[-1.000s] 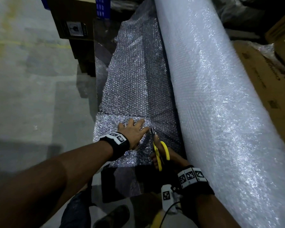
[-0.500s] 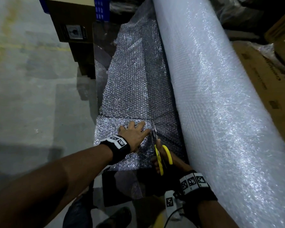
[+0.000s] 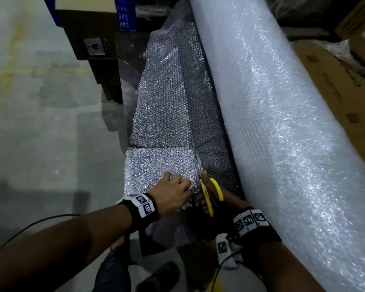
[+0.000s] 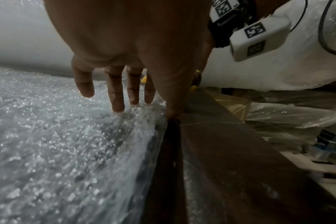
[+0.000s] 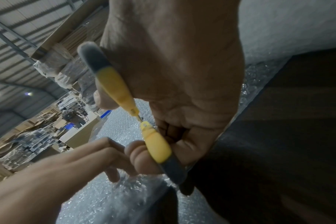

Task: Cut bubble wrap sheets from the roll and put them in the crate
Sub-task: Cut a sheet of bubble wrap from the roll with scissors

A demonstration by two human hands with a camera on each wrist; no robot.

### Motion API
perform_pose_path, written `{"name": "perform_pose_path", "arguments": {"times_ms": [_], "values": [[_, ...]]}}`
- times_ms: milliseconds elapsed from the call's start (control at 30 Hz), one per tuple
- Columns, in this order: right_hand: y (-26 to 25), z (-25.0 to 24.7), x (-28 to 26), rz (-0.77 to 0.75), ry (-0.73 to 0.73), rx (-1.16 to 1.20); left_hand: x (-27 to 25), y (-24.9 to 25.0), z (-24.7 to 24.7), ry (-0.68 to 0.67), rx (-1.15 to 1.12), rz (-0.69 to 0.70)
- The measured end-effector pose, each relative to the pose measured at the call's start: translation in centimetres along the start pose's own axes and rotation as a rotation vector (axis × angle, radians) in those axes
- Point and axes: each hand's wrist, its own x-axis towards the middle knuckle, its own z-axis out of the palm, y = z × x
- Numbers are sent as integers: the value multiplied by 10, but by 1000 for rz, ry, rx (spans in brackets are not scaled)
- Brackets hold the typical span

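Note:
A big white bubble wrap roll runs down the right side. Its unrolled sheet lies flat beside it on a dark surface. My left hand presses flat on the near piece of sheet, its fingers straight. My right hand grips yellow-handled scissors just right of the left hand. The blades point away from me into the sheet, between the pressed piece and the roll. The wrist view shows the scissors' handles spread apart in the right hand. A blue crate stands far ahead.
Brown cardboard boxes stand ahead on the left next to the crate. Flat cartons lie beyond the roll on the right. Grey concrete floor fills the left. A black cable trails by my left arm.
My left hand has slid back toward me on the sheet. The scissors' blades reach a little farther along the cut. The roll has not moved.

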Motion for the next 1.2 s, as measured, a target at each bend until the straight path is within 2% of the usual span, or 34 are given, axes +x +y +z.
{"name": "perform_pose_path", "arguments": {"times_ms": [133, 267, 433, 500, 600, 1067, 1200], "values": [[1, 0, -1, -18, -58, 10, 5, 0, 5, 80, 91, 16], [4, -3, -4, -5, 11, -28, 5, 3, 5, 125, 127, 11], [9, -5, -5, 17, 27, -18, 5, 1, 2, 102, 4, -68], [9, -4, -7, 28, 31, -17, 7, -2, 0, 42, -72, -123], [6, -1, -5, 38, 42, -45, 7, -4, -4, 24, -135, -182], [-4, 2, -3, -106, 109, -68, 3, -1, -8, 15, -237, -184], [-3, 1, 2, -76, 108, -56, 3, 0, -10, 19, -234, -186]]}}
